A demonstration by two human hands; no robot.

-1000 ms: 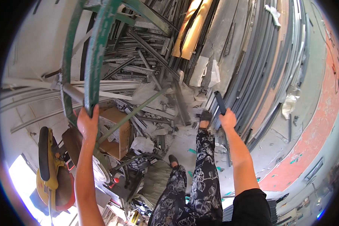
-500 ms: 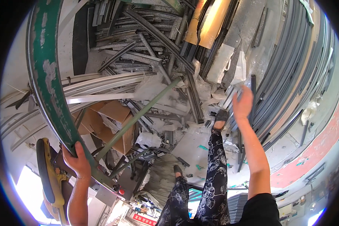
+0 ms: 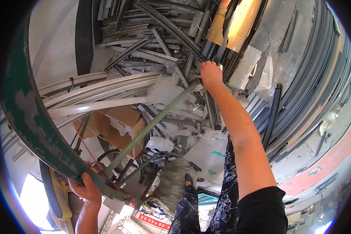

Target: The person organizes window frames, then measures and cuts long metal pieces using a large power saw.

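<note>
My left hand (image 3: 86, 190) is closed on the lower part of a green, scuffed metal beam (image 3: 37, 123), with the thumb across its face. Beside that hand are a yellow and black tool-like body (image 3: 56, 191) and a thin red line (image 3: 82, 138). Farther forward, my right hand (image 3: 211, 75) is closed round the near end of a grey metal profile (image 3: 221, 52); the fingers hide most of the grip. Yellow-wrapped profiles (image 3: 241, 27) lie just beyond it. A pale green bar (image 3: 156, 121) slants from near my left hand to just below my right.
Scrap metal lengths (image 3: 144, 46) are heaped at the back. Long grey profiles (image 3: 304, 93) are stacked along the right. An open cardboard box (image 3: 123, 121) and white curved strips (image 3: 105, 91) lie left of centre. My foot (image 3: 188, 179) rests among floor debris.
My right hand has moved left and forward, from open above the floor to closed at a profile end. The green beam now sits lower and farther left, with my left hand still on it.
</note>
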